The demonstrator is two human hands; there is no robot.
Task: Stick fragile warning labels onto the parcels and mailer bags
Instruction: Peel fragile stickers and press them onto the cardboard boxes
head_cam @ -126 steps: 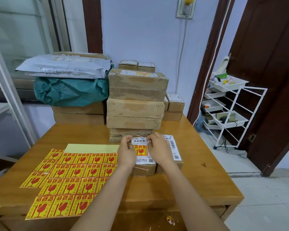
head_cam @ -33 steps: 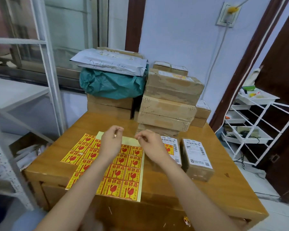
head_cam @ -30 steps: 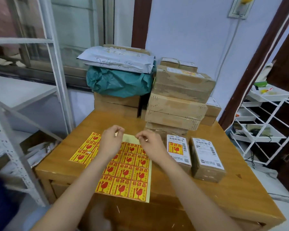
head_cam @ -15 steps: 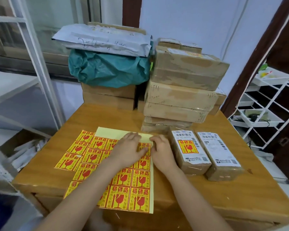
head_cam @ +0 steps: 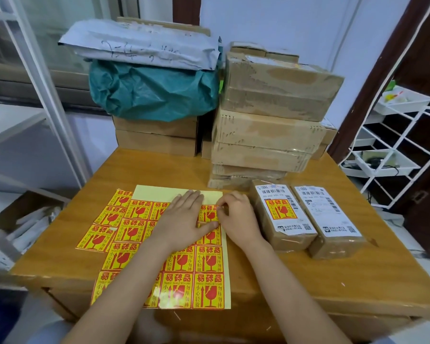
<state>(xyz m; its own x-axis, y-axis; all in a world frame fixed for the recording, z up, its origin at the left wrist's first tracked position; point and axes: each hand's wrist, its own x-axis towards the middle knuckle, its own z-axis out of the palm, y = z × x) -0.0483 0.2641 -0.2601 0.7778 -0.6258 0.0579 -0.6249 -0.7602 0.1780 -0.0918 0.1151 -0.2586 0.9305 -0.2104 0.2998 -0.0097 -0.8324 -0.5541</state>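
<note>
I'm flattening the label sheet with my open left hand while my right hand is pinching a fragile label's corner at twelve o'clock; next, peeling it toward the unlabelled parcel at three o'clock.

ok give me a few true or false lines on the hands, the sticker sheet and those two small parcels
1. The left hand lies flat on the sticker sheet. True.
2. Both small parcels carry a fragile sticker. False: only the left parcel has one; the right parcel shows just its shipping label.
3. The right hand picks at a sticker near the sheet's top right. True.
4. The green bag lies on top of the grey mailer. False: the mailer lies on the bag.
</note>
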